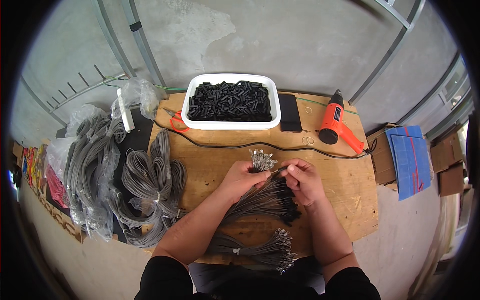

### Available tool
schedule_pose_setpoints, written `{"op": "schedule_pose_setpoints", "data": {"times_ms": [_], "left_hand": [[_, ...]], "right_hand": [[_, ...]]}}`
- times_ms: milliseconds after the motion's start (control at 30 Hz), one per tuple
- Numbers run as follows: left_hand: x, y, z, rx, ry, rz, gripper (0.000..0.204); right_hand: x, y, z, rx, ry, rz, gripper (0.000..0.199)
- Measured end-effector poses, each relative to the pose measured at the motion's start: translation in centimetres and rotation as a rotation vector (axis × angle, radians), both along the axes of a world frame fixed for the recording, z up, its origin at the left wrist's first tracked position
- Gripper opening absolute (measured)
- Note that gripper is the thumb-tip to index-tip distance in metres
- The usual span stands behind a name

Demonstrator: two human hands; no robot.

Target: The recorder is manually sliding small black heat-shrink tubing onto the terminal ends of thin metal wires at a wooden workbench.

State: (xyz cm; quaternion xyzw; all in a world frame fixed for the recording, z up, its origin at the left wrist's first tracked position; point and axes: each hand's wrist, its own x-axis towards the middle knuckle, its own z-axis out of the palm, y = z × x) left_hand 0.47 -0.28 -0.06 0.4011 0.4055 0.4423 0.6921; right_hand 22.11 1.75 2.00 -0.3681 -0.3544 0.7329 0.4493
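Grey wire bundles (152,180) lie on a pale wooden worktop (345,190) beside a white tub (197,122) of black sleeves (230,101). An orange heat gun (336,122), red-handled scissors (176,120) and blue sheets (411,160) add colour.

dark phone screen (289,113) beside white tub, clear plastic bags (92,165) left
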Motion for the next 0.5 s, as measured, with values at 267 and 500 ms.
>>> {"op": "schedule_pose_setpoints", "data": {"times_ms": [267,500], "left_hand": [[0.2,-0.1,0.25,0.012,0.02,-0.01,0.012],[0.27,-0.2,0.57,-0.002,0.028,-0.011,0.011]], "right_hand": [[0.53,0.28,-0.27,-0.161,0.184,0.125,0.017],[0.41,0.12,-0.04,-0.152,0.119,0.139,0.014]]}}
